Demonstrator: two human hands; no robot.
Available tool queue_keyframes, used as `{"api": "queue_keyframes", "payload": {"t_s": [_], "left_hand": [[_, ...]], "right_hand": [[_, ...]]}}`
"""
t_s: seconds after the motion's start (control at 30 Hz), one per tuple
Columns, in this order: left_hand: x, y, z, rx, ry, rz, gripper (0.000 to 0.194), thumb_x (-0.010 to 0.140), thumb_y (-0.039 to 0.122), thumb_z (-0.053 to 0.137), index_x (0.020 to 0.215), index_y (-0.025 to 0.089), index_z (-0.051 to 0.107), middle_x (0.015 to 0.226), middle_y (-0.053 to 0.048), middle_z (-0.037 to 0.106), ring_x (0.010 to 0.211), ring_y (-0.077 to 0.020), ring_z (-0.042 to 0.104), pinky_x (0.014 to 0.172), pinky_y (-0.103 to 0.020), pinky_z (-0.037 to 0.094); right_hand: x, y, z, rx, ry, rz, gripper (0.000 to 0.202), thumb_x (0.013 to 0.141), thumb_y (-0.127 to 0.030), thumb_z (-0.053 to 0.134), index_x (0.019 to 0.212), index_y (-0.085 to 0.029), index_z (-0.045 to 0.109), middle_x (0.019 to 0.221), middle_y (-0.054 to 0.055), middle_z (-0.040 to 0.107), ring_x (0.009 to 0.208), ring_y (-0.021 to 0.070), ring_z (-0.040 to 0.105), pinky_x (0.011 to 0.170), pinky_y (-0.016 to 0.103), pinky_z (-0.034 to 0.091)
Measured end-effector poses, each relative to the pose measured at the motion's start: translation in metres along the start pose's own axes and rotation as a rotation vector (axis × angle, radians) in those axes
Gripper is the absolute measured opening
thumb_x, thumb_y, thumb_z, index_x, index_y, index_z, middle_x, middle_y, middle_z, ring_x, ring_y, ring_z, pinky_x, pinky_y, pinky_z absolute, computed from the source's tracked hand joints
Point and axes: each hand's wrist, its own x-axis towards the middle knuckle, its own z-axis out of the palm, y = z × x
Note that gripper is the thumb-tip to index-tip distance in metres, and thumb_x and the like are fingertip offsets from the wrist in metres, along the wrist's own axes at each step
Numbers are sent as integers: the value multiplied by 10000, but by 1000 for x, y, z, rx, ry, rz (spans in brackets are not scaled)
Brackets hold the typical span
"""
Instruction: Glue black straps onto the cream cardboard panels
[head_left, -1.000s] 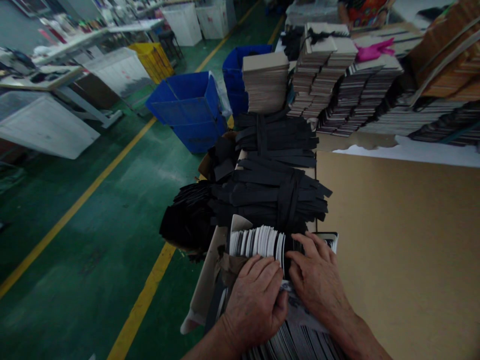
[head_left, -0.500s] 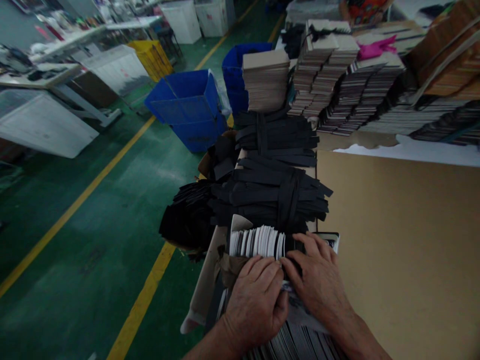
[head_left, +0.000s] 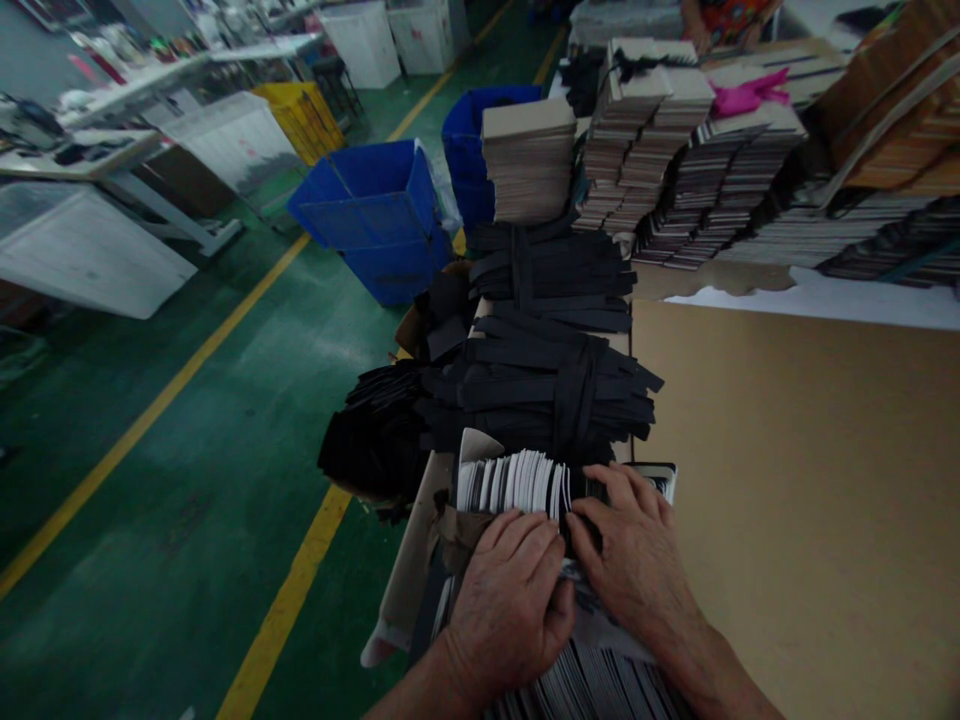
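Observation:
A box (head_left: pixel 405 575) at the bottom centre holds a row of thin white-edged pieces (head_left: pixel 525 482) standing upright, with more dark and white strips (head_left: pixel 592 685) nearer to me. My left hand (head_left: pixel 514 590) rests over the near side of the row, its fingers bent together; what lies under the fingertips is hidden. On the right, my right hand (head_left: pixel 634 540) reaches over dark pieces beside the white ones, thumb and fingers bent around them. Brown paper (head_left: pixel 457 535) is crumpled left of my left hand. Bundles of black strips (head_left: pixel 555 385) lie just beyond the box.
A brown tabletop (head_left: pixel 802 480) spans the right. Stacked boards (head_left: pixel 529 165) and a pink cloth (head_left: pixel 750 95) are at the back. Blue bins (head_left: pixel 375 210) stand on the green floor, left of the black bundles. A person's arm (head_left: pixel 694 25) shows at the top.
The thumb of my right hand has shifted slightly to the right, away from my left fingertips. Otherwise both hands stay nearly in place.

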Motion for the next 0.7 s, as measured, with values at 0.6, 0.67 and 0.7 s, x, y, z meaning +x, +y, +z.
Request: {"api": "queue_keyframes", "payload": {"t_s": [0.6, 0.67, 0.7], "left_hand": [[-3, -1, 2, -19, 39, 7, 370, 864, 226, 531, 1207, 127, 630, 1188, -95, 714, 1150, -247, 631, 1068, -481, 494], [-3, -1, 1, -21, 40, 6, 361, 864, 226, 537, 1197, 126, 634, 1191, -88, 715, 1147, -248, 632, 1063, -478, 497], [-3, -1, 1, -22, 42, 7, 355, 862, 226, 541, 1189, 125, 636, 1189, -86, 716, 1146, -247, 632, 1061, -474, 498]], "right_hand": [[2, -3, 0, 13, -27, -29, 254, 948, -330, 523, 838, -282, 748, 1332, 38, 599, 1337, 326, 391, 1059, 569, 368], [2, -3, 1, 9, -21, -21, 256, 951, -340, 528, 831, -282, 747, 1323, 41, 603, 1333, 331, 394, 1049, 572, 372], [2, -3, 1, 7, -18, -16, 252, 949, -340, 533, 827, -283, 747, 1320, 42, 604, 1330, 333, 397, 1046, 573, 373]]}}
